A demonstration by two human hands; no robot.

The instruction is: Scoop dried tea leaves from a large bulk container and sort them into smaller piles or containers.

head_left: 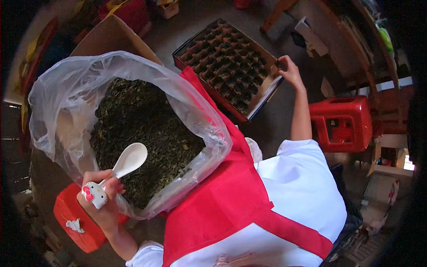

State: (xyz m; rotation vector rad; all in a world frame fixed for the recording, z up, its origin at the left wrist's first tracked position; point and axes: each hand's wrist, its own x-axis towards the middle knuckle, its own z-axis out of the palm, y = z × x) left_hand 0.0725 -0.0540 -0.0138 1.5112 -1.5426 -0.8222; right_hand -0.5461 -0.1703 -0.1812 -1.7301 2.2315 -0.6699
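My left hand [103, 211] is closed round the handle of a white spoon [131, 159], which has a cartoon cat face with a pink bow at its end. The bowl of the spoon is over dark, dried, crumbled leaves [138, 115]. These leaves fill a large clear plastic bag [62, 95] lining a cardboard carton [111, 35]. Away to the right, my right hand [291, 73] grips the right rim of a shallow box [263, 99]. Rows of small compartments with dark contents fill that box; what exactly lies in them is too small to tell.
A red plastic stool [344, 124] stands at the right. At lower left is a red stool-like block [73, 220] with a crumpled white scrap [74, 225] on it. Wooden legs [278, 15] rise at the top, and shelving lines the right side.
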